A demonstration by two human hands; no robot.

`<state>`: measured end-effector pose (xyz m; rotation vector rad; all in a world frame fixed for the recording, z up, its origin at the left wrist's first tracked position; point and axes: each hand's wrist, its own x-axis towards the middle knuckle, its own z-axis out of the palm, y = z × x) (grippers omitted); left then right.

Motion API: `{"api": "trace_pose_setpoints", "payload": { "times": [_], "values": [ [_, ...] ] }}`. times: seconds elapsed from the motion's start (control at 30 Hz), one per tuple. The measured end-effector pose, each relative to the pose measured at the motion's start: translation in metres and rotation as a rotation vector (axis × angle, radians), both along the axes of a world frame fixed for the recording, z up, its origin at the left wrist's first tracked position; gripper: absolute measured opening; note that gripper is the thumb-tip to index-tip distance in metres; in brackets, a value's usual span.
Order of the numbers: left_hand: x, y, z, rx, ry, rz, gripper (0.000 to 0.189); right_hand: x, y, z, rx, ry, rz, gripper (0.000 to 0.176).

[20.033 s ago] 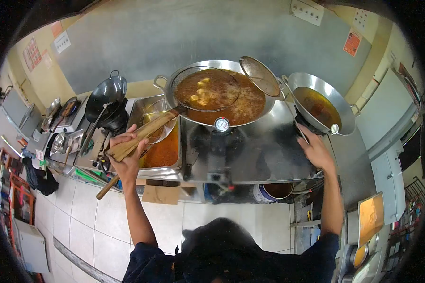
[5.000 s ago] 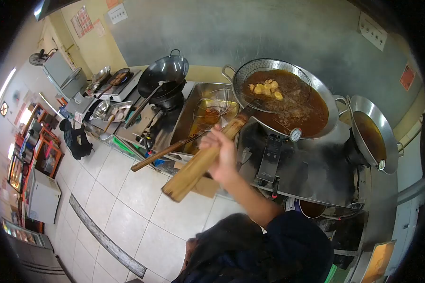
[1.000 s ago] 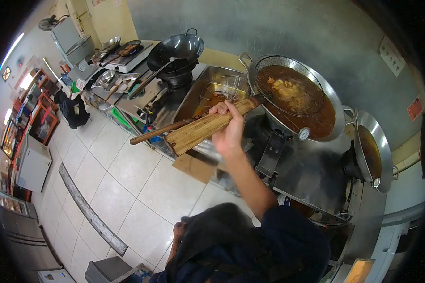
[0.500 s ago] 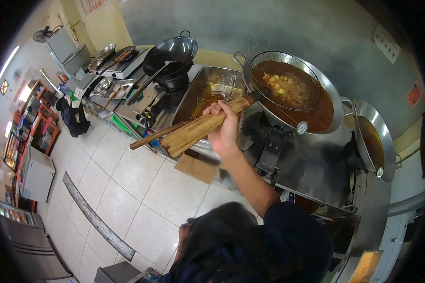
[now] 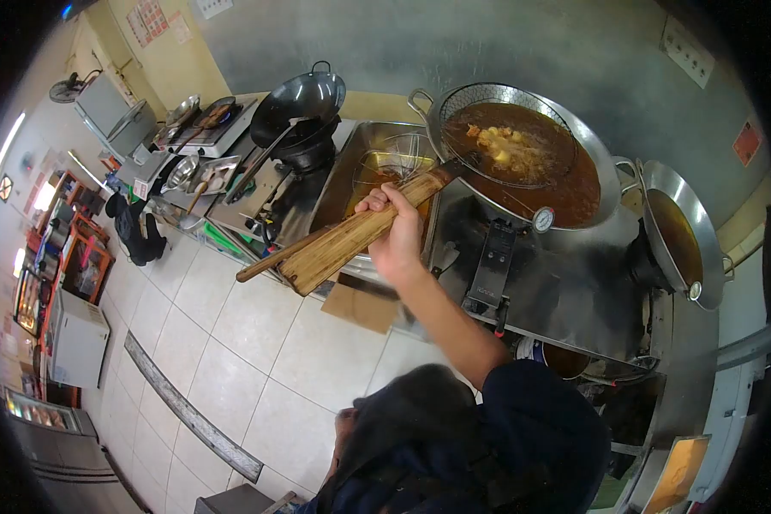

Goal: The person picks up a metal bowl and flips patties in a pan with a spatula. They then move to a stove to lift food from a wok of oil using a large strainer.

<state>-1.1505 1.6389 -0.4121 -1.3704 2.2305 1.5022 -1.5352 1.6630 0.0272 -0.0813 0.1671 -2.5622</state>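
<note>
My right hand (image 5: 396, 236) is wrapped around a split bamboo piece (image 5: 343, 238), tilted up to the right. A thin wooden stick (image 5: 270, 262) runs alongside it. The bamboo's dark end reaches over the near-left rim of a large wok (image 5: 606, 176) of brown oil. Inside that wok, golden food (image 5: 504, 147) bubbles within a round mesh basket (image 5: 522, 182). A thermometer (image 5: 543, 219) is at the wok's near edge. Low in view, my left hand (image 5: 344, 420) shows only in part beside the dark cap; its fingers are hidden.
Left of the wok stand a metal tray (image 5: 361, 137) with oil and a wire strainer, then a black wok (image 5: 304, 96) with a ladle. A second oil wok (image 5: 672, 231) is at right. Cardboard (image 5: 360, 307) juts from the counter. A dark-clothed person (image 5: 134, 227) stands far left.
The view has shifted slightly. My right hand keeps its hold on the bamboo, whose dark end now lies a little further over the wok's rim.
</note>
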Motion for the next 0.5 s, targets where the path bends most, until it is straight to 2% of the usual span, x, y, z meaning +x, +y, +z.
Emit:
{"api": "trace_pose_setpoints", "payload": {
  "times": [0.13,0.33,0.4,0.5],
  "values": [
    [0.003,-0.001,-0.009,-0.008,0.028,-0.017,0.028,0.0,0.0,0.0,0.002,0.008,0.0,0.01],
    [0.011,0.001,-0.031,-0.05,0.132,0.113,0.026,-0.001,-0.002,-0.001,-0.015,-0.006,0.005,0.009],
    [0.01,-0.004,-0.035,0.001,0.12,0.081,0.036,-0.001,-0.002,-0.001,-0.014,0.004,-0.005,0.009],
    [0.011,0.003,-0.031,-0.064,0.163,0.151,0.03,-0.001,-0.002,0.0,-0.019,-0.002,-0.001,0.009]
  ]
}}
